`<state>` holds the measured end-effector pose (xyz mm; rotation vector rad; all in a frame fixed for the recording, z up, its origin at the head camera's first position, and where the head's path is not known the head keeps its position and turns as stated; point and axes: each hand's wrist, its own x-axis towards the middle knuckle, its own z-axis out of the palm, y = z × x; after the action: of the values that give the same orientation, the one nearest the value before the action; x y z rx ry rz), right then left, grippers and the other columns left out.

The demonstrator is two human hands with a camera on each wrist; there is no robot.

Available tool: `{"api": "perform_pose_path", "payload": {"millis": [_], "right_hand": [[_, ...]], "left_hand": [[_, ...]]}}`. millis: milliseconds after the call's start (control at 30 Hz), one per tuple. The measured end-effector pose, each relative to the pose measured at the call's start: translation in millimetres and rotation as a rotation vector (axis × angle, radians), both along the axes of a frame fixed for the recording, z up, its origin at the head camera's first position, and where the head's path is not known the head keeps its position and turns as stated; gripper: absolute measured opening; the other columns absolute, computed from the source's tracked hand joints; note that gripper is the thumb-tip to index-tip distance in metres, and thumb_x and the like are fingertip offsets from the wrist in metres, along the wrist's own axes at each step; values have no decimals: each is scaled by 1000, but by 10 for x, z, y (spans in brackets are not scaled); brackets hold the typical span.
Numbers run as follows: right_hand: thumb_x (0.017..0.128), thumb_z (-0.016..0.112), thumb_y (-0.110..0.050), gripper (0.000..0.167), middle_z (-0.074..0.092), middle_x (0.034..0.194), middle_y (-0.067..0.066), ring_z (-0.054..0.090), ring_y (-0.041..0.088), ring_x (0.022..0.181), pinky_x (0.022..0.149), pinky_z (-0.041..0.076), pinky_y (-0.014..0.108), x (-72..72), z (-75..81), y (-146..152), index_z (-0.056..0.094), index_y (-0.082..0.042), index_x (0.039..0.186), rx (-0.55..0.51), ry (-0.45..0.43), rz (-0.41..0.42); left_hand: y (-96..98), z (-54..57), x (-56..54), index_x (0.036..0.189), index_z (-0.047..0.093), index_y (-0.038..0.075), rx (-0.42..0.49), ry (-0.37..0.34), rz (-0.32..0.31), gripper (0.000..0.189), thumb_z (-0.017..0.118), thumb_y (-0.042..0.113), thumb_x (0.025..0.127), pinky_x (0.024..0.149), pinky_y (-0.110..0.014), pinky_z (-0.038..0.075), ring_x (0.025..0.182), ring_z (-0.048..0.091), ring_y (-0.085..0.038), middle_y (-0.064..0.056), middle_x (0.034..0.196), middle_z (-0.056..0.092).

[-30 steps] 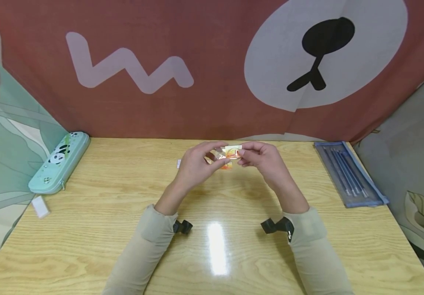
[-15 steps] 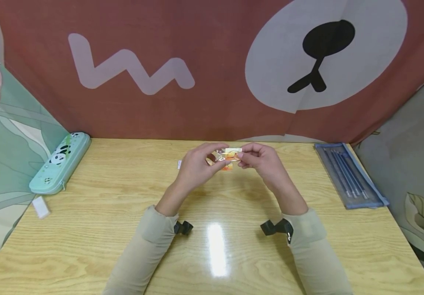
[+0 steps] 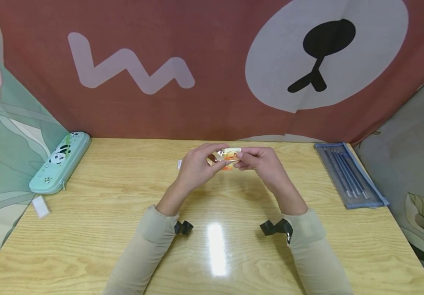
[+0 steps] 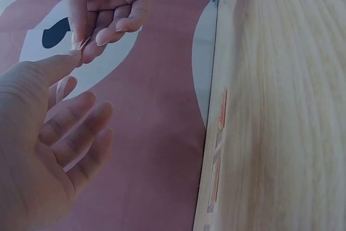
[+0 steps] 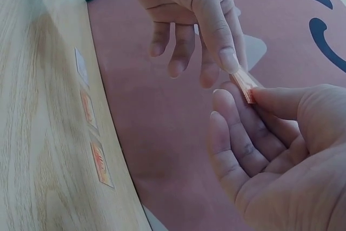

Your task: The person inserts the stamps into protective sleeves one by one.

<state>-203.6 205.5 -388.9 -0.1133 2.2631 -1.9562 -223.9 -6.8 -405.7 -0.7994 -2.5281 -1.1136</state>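
A small flat packet (image 3: 232, 154), printed orange and yellow with a clear shiny end, is held up between the two hands over the far part of the table. My left hand (image 3: 197, 164) pinches its left end between thumb and forefinger, other fingers loosely spread in the left wrist view. The right hand (image 3: 265, 162) pinches the printed end, thumb on the near face. In the right wrist view the packet (image 5: 246, 86) appears edge-on. Beneath, a similar orange packet (image 3: 228, 167) lies on the table, partly hidden by the left hand.
In the right wrist view, two orange packets (image 5: 101, 164) and a whitish flat piece (image 5: 81, 67) lie in a row. A mint panda pencil case (image 3: 60, 162) and white block (image 3: 40, 207) are at left. A blue mesh pouch (image 3: 350, 174) with pencils lies right. Printed cloth (image 3: 215, 114) hangs behind.
Both hands stay nearly in place with the packet pinched between them. The right hand's fingers have shifted slightly down and left, and the packet's tilt has changed a little.
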Motion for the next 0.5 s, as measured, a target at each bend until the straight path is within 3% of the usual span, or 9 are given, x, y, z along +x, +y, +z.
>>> {"api": "perform_pose_path", "payload": {"millis": [500], "right_hand": [[101, 61, -11, 30, 73, 88, -7, 71, 7, 77, 79, 62, 27, -1, 9, -34, 66, 11, 120, -16, -37, 21]], "left_hand": [[14, 18, 19, 124, 74, 21, -32, 11, 1, 40, 82, 33, 87, 64, -27, 55, 80, 73, -11, 0, 109, 77]]}}
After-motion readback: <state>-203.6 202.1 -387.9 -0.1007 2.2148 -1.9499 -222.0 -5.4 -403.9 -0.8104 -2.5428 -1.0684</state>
